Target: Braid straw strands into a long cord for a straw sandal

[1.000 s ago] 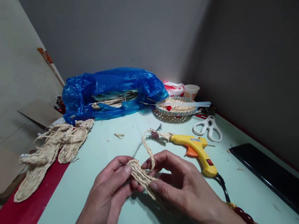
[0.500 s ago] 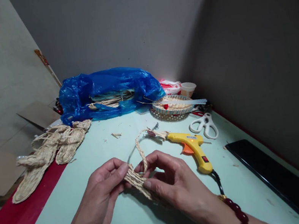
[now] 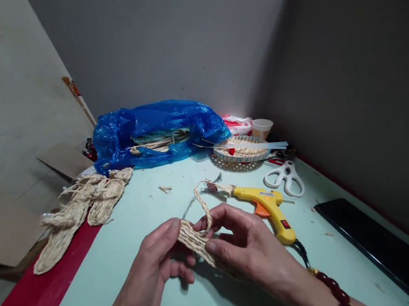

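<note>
Between my hands is a flat piece of braided straw (image 3: 194, 240), its plaited rows lying side by side. My left hand (image 3: 160, 258) pinches its left end between thumb and forefinger, with the lower fingers loosely curled apart from it. Thumb and fingers of my right hand (image 3: 244, 241) grip its right side. From the piece a loose straw braid (image 3: 204, 207) loops up and away toward the nozzle of a yellow glue gun (image 3: 271, 207). The braid's far end lies by a dark red clip-like thing (image 3: 210, 187). My right hand hides part of the woven piece.
Straw sandals (image 3: 68, 211) lie at the left edge. A blue plastic bag (image 3: 158, 116) with straw inside stands at the back. Beside it are a round basket (image 3: 245, 159) holding glue sticks and a cup (image 3: 262, 127). White-handled scissors (image 3: 286, 178) and a black flat object (image 3: 371, 245) lie right.
My left hand's lower fingers have come away from under the braided piece, while its thumb and forefinger stay on the end. The whole view has shifted slightly; my right hand keeps its grip.
</note>
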`<act>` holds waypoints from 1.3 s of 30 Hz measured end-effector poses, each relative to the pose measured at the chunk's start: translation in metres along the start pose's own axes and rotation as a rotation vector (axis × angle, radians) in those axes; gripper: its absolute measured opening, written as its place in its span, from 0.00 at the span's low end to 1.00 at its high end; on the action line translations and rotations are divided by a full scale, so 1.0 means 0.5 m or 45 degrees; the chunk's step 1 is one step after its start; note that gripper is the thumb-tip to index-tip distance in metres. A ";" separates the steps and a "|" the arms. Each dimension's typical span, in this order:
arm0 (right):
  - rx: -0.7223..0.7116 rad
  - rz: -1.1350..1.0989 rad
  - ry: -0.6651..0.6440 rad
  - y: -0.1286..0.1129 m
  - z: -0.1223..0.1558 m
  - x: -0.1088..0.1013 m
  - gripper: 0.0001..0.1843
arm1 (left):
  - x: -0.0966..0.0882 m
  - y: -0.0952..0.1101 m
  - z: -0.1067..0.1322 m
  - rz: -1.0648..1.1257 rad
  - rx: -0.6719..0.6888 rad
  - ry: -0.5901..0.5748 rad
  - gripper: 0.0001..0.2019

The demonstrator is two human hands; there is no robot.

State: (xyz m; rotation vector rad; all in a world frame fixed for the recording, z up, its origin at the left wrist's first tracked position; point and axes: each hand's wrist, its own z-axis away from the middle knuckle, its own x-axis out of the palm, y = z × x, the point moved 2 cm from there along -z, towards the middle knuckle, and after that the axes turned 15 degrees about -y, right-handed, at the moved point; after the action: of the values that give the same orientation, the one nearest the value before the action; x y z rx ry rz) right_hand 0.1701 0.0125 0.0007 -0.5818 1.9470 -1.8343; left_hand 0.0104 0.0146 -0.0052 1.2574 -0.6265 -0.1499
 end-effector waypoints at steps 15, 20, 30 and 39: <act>0.022 0.032 0.115 -0.009 -0.009 -0.021 0.06 | -0.063 0.038 -0.014 0.084 0.266 0.484 0.12; 0.020 -0.028 0.066 -0.014 -0.010 -0.021 0.06 | -0.078 0.040 -0.012 0.050 0.304 0.563 0.12; -0.001 0.015 0.061 -0.005 -0.007 -0.030 0.07 | -0.134 0.080 0.001 0.057 0.538 0.682 0.07; 0.047 -0.220 -0.196 -0.018 -0.005 -0.026 0.14 | -0.039 0.027 -0.011 -0.195 0.194 0.292 0.09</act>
State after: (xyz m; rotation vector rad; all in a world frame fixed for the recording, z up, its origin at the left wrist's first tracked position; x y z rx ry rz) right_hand 0.1795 0.0214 0.0100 -0.8761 1.8072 -1.8622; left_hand -0.0059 0.0322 -0.0009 1.4465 -0.3482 -0.0840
